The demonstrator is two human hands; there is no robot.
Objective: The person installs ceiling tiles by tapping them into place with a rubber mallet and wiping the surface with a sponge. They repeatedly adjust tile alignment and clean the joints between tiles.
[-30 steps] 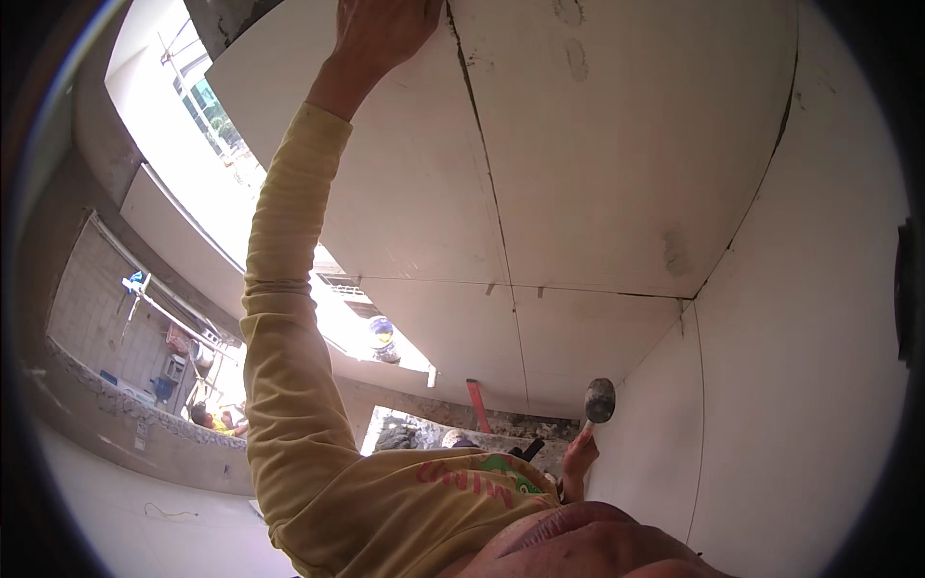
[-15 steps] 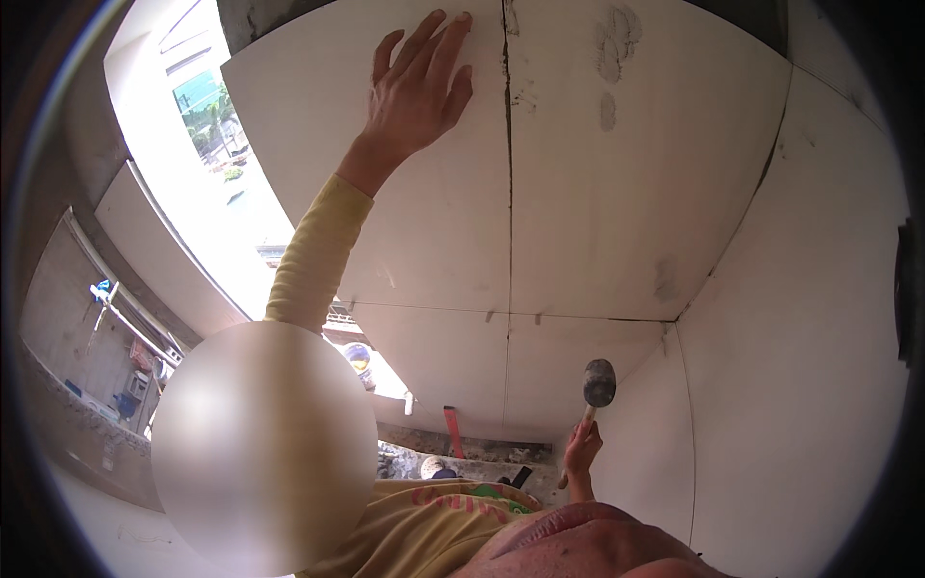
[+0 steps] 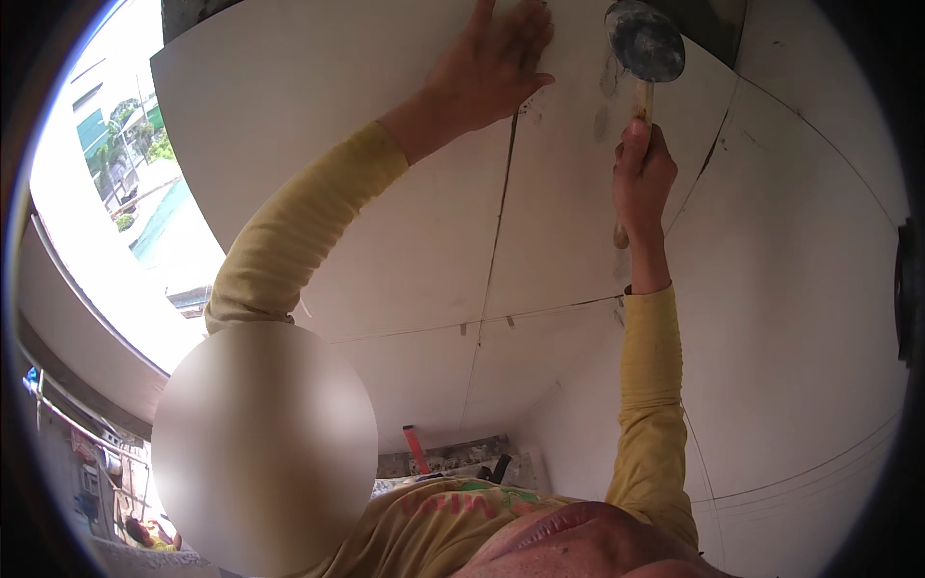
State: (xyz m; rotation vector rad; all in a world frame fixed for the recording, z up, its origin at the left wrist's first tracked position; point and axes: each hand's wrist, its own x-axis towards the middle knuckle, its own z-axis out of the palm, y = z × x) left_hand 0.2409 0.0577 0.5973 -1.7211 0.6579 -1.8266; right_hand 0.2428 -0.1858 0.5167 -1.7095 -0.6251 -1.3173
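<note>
My left hand (image 3: 491, 72) lies with its palm on a large pale tile (image 3: 318, 106), thumb held apart, close to the dark joint between two tiles. It holds nothing. In my right hand (image 3: 644, 183) is the wooden handle of a rubber mallet (image 3: 647, 43), its dark, white-smudged head raised. The head overlaps the top of the right-hand tile (image 3: 568, 222) in view; whether it touches cannot be told. Grey smudges mark that tile below the head.
Bright daylight comes through an opening (image 3: 140, 193) on the left, with greenery outside. A pale wall (image 3: 790, 337) rises on the right. A red, bar-like object (image 3: 415, 449) stands low in the middle. Another person (image 3: 149, 533) shows at lower left. A blurred disc hides part of my left arm.
My right hand has lifted the mallet from low down to the top of the tiles. My left hand has shifted right, toward the joint, and still rests on the tile.
</note>
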